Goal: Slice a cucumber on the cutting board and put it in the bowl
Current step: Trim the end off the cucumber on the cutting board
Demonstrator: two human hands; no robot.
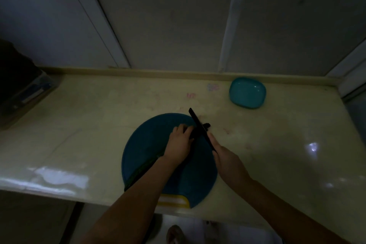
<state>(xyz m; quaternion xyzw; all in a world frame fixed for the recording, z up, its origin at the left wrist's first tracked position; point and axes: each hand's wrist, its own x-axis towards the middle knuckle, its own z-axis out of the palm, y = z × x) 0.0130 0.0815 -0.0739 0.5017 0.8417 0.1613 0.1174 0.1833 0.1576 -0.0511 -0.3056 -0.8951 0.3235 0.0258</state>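
Cucumber point(141, 172) was barely sliced; left hand point(179, 144) clasped it, right hand point(227, 161) gripped the knife point(200, 127); far-right bowl point(247, 93) looked empty.

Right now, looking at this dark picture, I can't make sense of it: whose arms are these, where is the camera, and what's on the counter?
There is no machine here. These are a person's two bare hands, filmed by one wide-angle camera worn on the head and looking down, so the arms reach in from the bottom edge. The light is dim. On the pale counter lies a round blue cutting board with a long dark cucumber across it. The left hand holds the cucumber down. The right hand grips a dark knife, its blade across the cucumber's far end. A teal bowl sits apart, farther back on the right, with no slices showing in it.
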